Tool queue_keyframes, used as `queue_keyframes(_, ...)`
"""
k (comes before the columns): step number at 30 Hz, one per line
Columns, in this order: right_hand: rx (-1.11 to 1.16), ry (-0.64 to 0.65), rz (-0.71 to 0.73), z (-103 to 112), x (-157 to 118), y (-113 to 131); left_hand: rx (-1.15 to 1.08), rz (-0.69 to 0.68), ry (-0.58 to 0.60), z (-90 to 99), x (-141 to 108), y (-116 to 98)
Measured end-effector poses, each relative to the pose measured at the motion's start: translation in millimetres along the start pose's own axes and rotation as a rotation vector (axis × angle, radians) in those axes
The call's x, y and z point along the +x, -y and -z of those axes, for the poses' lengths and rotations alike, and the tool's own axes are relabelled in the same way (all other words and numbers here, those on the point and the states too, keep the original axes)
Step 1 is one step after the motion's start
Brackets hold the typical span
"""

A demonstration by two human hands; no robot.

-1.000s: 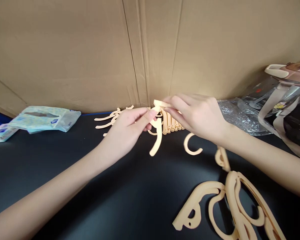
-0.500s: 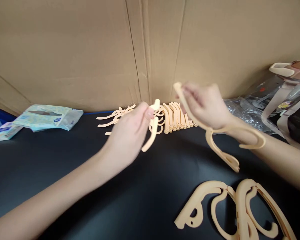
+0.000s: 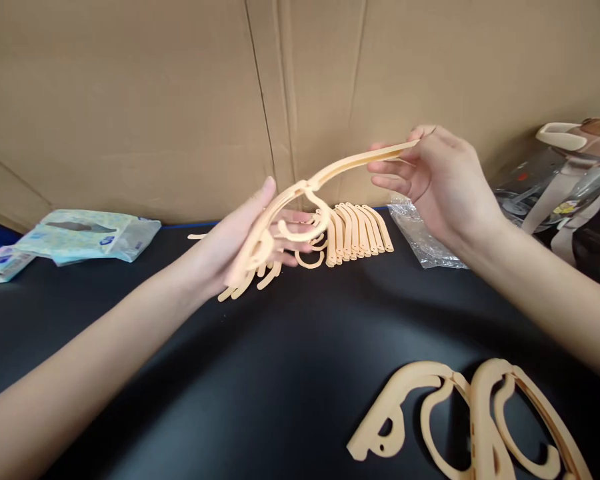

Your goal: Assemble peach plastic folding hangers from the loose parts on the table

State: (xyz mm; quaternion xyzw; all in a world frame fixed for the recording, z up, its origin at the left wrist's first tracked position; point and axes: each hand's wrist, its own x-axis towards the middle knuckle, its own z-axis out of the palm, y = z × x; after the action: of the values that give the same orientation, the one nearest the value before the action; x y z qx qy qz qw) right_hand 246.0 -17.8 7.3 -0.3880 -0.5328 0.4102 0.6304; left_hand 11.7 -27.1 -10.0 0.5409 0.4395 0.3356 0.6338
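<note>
A peach-coloured plastic folding hanger (image 3: 363,159) is held up in the air, its two arms spread, its hook (image 3: 313,230) hanging down at the middle joint. My right hand (image 3: 443,173) pinches the end of its right arm. Across the palm of my left hand (image 3: 240,230) lies the other arm of the hanger; the thumb points up and the fingers are spread behind it. Beyond the left hand, partly covered by it, are loose hanger pieces (image 3: 267,277). A row of curved hanger arms (image 3: 357,230) lies farther back.
Folded hangers (image 3: 430,370) lie at the front right of the black table (image 3: 280,373). Tissue packs (image 3: 87,233) sit at the far left. Clear plastic wrapping (image 3: 427,240) and a strapped bottle (image 3: 570,173) are on the right. A cardboard wall (image 3: 155,100) stands behind.
The small hanger piece has left my left hand. My right hand has raised the hanger and turned it crosswise, and its left arm now meets my left palm, whose fingers have spread.
</note>
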Motion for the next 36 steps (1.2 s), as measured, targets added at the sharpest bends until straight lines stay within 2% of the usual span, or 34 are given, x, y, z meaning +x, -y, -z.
queue_keyframes(2, -0.173, 0.013, 0.160, 3.4, 0.6, 0.3, -0.191, 0.099, 0.105, -11.3, -6.6, -3.3)
queue_keyframes(5, -0.574, 0.136, 0.360, 11.5, 2.8, 4.9, -0.273, 0.110, 0.059, -16.3, -11.6, -3.9)
queue_keyframes(8, -1.042, 0.328, 0.414, 17.0, 2.3, 8.0, -0.255, 0.104, 0.009, -14.4, -10.8, -1.6)
queue_keyframes(11, -1.259, 0.446, 0.424, 13.4, -4.0, 4.2, -0.204, 0.123, 0.026, -15.9, -10.8, -0.4)
queue_keyframes(17, -1.321, 0.533, 0.494, -5.6, -24.2, -6.1, -0.121, 0.135, 0.232, -28.4, -19.9, 1.2)
queue_keyframes(20, -1.265, 0.601, 0.482, -6.5, -29.6, -5.2, -0.136, 0.110, 0.249, -30.1, -20.9, 1.8)
queue_keyframes(23, -1.298, 0.603, 0.533, -3.1, -31.4, -5.3, -0.200, 0.144, 0.239, -29.6, -20.7, 0.7)
queue_keyframes(28, -1.618, 0.581, 0.756, -5.6, -36.0, -13.1, -0.275, 0.157, 0.245, -31.7, -23.7, -3.3)
queue_keyframes(30, -1.682, 0.577, 0.808, -9.6, -37.9, -17.4, -0.253, 0.157, 0.250, -33.6, -25.6, -4.3)
queue_keyframes(32, -1.635, 0.595, 0.755, -12.0, -37.0, -21.4, -0.189, 0.168, 0.237, -36.0, -28.0, -3.7)
queue_keyframes(34, -1.471, 0.620, 0.594, -10.3, -30.9, -24.6, -0.030, 0.149, 0.172, -39.2, -31.6, -1.3)
queue_keyframes(36, -1.240, 0.582, 0.398, -2.9, -18.8, -27.1, 0.205, 0.093, 0.089, -42.7, -36.5, 2.1)
